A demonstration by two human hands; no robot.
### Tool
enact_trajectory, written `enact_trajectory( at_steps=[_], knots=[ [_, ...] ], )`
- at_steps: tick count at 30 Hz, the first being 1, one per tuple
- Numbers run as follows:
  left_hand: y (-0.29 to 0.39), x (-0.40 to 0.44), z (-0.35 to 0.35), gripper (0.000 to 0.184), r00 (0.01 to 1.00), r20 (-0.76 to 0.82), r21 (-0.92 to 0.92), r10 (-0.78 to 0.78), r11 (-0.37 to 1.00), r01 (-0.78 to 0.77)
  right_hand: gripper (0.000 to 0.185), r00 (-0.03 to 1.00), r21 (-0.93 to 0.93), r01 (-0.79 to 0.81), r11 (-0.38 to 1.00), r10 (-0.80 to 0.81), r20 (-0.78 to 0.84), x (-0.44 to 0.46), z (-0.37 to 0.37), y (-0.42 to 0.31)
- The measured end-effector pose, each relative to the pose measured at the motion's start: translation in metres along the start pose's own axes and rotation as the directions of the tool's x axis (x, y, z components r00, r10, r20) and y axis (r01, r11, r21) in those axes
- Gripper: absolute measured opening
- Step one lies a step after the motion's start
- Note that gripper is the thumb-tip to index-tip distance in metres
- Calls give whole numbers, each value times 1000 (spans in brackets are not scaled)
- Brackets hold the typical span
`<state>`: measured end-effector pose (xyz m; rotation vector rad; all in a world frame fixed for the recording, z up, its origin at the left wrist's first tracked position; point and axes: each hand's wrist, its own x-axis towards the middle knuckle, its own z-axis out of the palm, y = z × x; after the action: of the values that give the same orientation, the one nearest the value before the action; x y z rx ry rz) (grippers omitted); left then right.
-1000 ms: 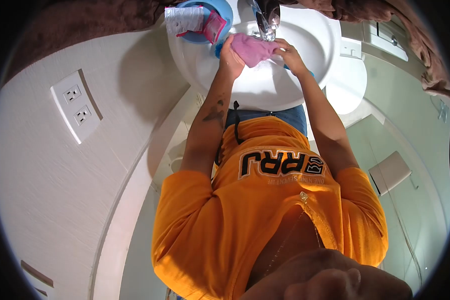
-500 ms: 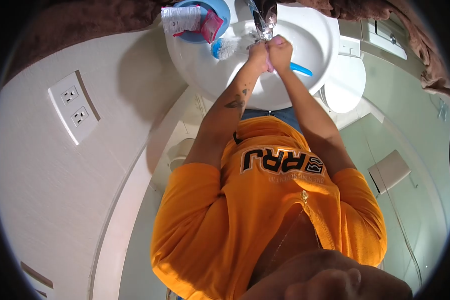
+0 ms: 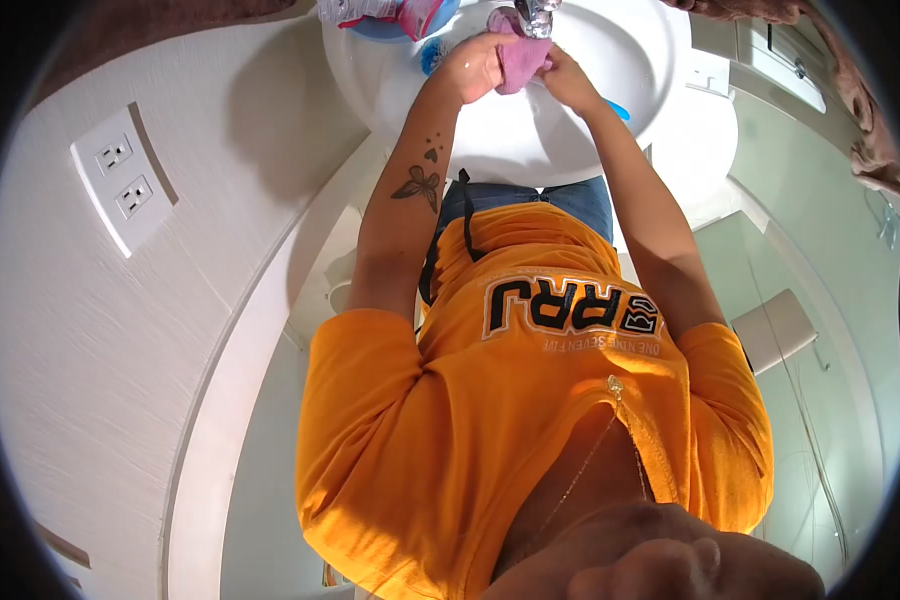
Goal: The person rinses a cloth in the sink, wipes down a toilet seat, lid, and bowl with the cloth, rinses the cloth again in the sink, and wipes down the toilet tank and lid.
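A pink cloth (image 3: 523,66) hangs between my hands, just below the faucet (image 3: 537,14) over the white sink (image 3: 658,60). My left hand (image 3: 477,68) grips the cloth's left side, and my right hand (image 3: 568,80) pinches its right edge. Under my hands a blue brush lies in the basin. Its head (image 3: 432,56) shows beside my left hand and the tip of its handle (image 3: 620,110) sticks out past my right; the middle is hidden.
On the sink's left rim sits a blue bowl (image 3: 448,22) with pink-and-white packets (image 3: 418,14). A white toilet (image 3: 705,130) stands right of the sink. A wall outlet (image 3: 122,178) is at left, and brown fabric (image 3: 875,150) hangs at right.
Both fists were squeezed together on the bunched cloth. Now my hands are apart and the cloth is spread more openly between them. The view has shifted, so the sink sits higher.
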<state>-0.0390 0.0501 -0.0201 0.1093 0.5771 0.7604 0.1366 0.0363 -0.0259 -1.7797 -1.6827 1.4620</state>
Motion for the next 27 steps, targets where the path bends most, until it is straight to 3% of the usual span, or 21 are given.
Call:
enact_trajectory(
  at_steps=[1,3,4,5,6,7,8,9,11,12,13,15,17,18,19,20,21,23,25,27],
  knots=[
    [-2,-1,-11,35,1000,-8,-6,-2,1000,2,26,1000,2,-5,1000,5,9,6,0,12],
    [3,-3,-33,37,972,-93,415,214,896,-157,24,991,524,-101,846,130,-19,13,-11,27],
    [2,-19,-31,45,902,101,736,420,579,-351,23,983,301,-22,954,75,-165,10,-20,26],
    [-1,-17,-36,45,901,100,734,423,580,-354,23,968,294,7,956,67,-243,13,-25,33],
    [-5,-12,-43,47,882,-147,867,448,488,-104,23,961,410,16,912,100,-259,6,-33,18],
    [-11,-9,-51,50,786,-370,902,495,394,177,23,953,520,27,854,135,-271,-4,-41,3],
    [-15,-12,-52,57,737,-300,952,606,243,187,23,953,517,32,855,129,-273,-10,-45,-7],
    [-16,-15,-42,57,737,-295,953,608,242,182,24,955,549,40,835,129,-266,-15,-48,-13],
    [-24,-21,-22,61,725,25,988,688,-126,85,26,956,577,41,816,136,-259,-24,-44,-19],
    [-23,-20,-14,67,841,-45,992,539,123,-26,27,970,466,79,882,41,-242,-27,-38,-20],
    [-27,-16,-12,67,840,-39,992,542,121,-32,29,975,347,129,929,-56,-213,-29,-31,-23],
    [-42,-3,-9,68,874,48,975,483,166,-145,29,990,503,111,857,-49,-135,-39,-20,-43],
    [-48,5,-4,65,850,2,984,527,153,-97,27,996,752,-33,658,85,-31,-48,-19,-66],
    [-47,8,-1,56,814,-88,912,573,375,-165,27,996,751,-30,660,81,-31,-49,-22,-63],
    [-45,11,1,49,782,-184,787,595,566,-245,26,999,823,-31,568,7,32,-50,-30,-56],
    [-42,10,3,49,782,-181,787,596,565,-248,25,994,883,-44,468,-70,87,-52,-37,-48],
    [-37,8,6,48,785,-225,686,578,665,-293,25,994,882,-39,469,-71,82,-50,-43,-33],
    [-30,7,8,47,796,-300,441,526,816,-373,22,979,750,-199,630,100,176,-41,-50,-10],
    [-28,6,4,45,787,-259,478,560,782,-399,32,976,690,-215,691,124,181,-35,-47,-4],
    [-26,1,6,41,896,-325,537,303,839,-88,54,965,589,-261,765,205,161,-28,-35,-13]
  ],
)
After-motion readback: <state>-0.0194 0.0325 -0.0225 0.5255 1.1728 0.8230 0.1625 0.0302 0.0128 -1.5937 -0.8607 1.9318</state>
